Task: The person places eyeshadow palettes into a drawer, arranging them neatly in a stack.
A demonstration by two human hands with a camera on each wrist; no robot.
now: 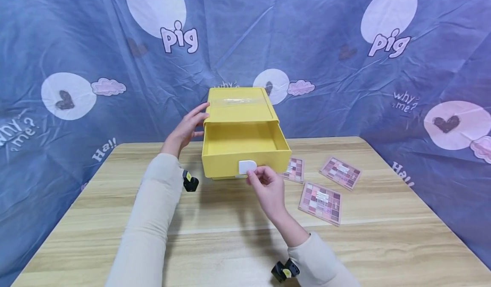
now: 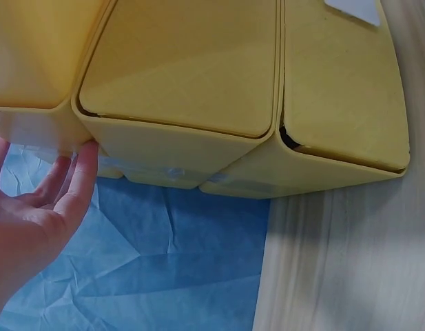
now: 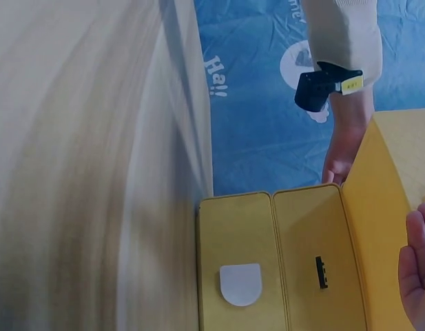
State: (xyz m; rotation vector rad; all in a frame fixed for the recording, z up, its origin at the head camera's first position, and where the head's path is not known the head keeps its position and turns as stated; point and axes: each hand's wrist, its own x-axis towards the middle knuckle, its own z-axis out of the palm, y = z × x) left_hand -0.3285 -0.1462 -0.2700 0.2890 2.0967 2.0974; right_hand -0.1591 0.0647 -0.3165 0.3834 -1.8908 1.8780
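Note:
A yellow drawer cabinet [image 1: 239, 101] stands at the back of the table, its top drawer [image 1: 245, 140] pulled out and nothing visible inside. My right hand [image 1: 266, 189] pinches the white handle [image 1: 246, 166] on that drawer's front, thumb at the handle's lower edge. Against the cabinet's left side rest the fingertips of my left hand [image 1: 186, 127], fingers spread and fairly straight. The left wrist view shows this hand [image 2: 43, 214] beside the top tier. Below the open drawer, the right wrist view shows a middle drawer [image 3: 305, 227] with a dark slot and a bottom drawer with a white handle [image 3: 241, 284].
Right of the cabinet lie three eyeshadow palettes: one [image 1: 294, 170] partly behind the drawer, one [image 1: 340, 173] farther right, one [image 1: 321, 202] nearer. The wooden table [image 1: 215, 253] meets a blue printed cloth [image 1: 238, 31] behind. Clear tape [image 1: 238, 101] crosses the cabinet's top.

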